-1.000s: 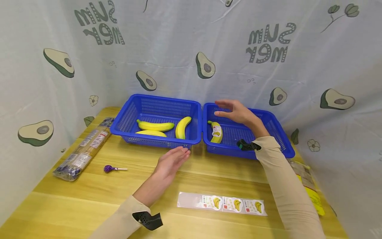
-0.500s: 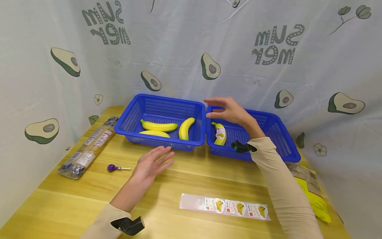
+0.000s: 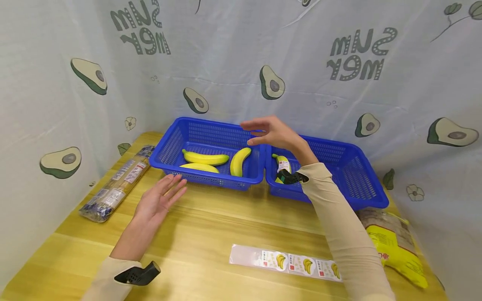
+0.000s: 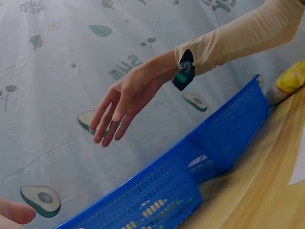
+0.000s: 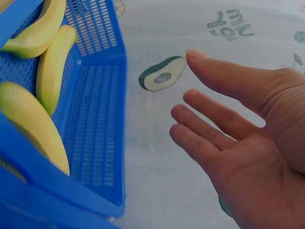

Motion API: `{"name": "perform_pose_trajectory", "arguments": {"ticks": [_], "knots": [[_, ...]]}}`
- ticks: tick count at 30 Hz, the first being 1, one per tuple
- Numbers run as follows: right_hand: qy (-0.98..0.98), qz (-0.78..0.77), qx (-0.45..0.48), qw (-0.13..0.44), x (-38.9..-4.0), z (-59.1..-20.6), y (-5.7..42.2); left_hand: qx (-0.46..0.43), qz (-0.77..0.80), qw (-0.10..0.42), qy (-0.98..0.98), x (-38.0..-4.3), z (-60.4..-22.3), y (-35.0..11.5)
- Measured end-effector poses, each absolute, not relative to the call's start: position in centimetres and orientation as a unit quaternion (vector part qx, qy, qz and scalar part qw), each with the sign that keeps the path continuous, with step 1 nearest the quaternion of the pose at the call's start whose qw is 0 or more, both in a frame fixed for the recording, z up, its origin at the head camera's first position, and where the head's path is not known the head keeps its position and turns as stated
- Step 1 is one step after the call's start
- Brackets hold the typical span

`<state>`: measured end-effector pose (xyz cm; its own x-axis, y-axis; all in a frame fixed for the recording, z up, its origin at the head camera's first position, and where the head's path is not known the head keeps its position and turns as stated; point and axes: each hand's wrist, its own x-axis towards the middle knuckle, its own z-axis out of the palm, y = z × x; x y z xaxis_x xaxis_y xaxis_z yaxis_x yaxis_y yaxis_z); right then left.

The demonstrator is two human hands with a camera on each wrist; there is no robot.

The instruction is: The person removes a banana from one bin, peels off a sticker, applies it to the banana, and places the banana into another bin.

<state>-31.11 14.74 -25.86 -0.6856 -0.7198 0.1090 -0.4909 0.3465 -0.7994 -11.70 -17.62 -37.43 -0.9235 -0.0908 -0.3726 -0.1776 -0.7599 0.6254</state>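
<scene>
My right hand (image 3: 275,133) hovers over the inner ends of the two blue baskets, holding nothing, thumb apart from the fingers. Three yellow bananas (image 3: 240,162) lie in the left basket (image 3: 226,183); in the right wrist view these bananas (image 5: 55,71) are left of the spread fingers. One banana (image 3: 284,163) with a label on it lies in the right basket (image 3: 350,179), partly hidden by the right wrist strap. Over the table, in front of the left basket's near left corner, my left hand (image 3: 156,200) is empty with its fingers extended.
On the wooden table (image 3: 203,225), a clear strip of banana stickers (image 3: 278,261) lies near the front. A long plastic-wrapped package (image 3: 120,184) lies at the left edge, a yellow bag (image 3: 397,246) at the right. A patterned curtain (image 3: 233,54) stands behind the baskets.
My right hand has moved left from over the right basket toward the left one. My left hand has moved left and its fingers have spread; the purple lollipop is now hidden behind it.
</scene>
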Motion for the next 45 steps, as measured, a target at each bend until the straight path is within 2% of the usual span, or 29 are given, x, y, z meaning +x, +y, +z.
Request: {"name": "perform_pose_trajectory", "arguments": {"ticks": [11,18,22,27,45], "knots": [[0.804,-0.436,-0.372,0.158,-31.9,-26.5,12.7,-0.248,0.944,0.023,0.217,-13.6,-37.4,-21.0],[0.813,-0.426,-0.357,0.174,-32.8,-27.0,12.2,-0.250,0.951,0.026,0.181,-14.8,-37.3,-22.3],[0.811,-0.428,-0.357,0.177,-33.2,-27.6,10.9,-0.249,0.955,0.020,0.160,-15.0,-37.4,-23.1],[0.795,-0.438,-0.365,0.208,-33.3,-28.8,8.5,-0.269,0.952,0.011,0.147,-14.4,-38.1,-24.1],[0.808,-0.433,-0.326,0.230,-34.8,-31.1,6.4,-0.280,0.951,0.027,0.127,-17.1,-37.6,-23.4]]}}
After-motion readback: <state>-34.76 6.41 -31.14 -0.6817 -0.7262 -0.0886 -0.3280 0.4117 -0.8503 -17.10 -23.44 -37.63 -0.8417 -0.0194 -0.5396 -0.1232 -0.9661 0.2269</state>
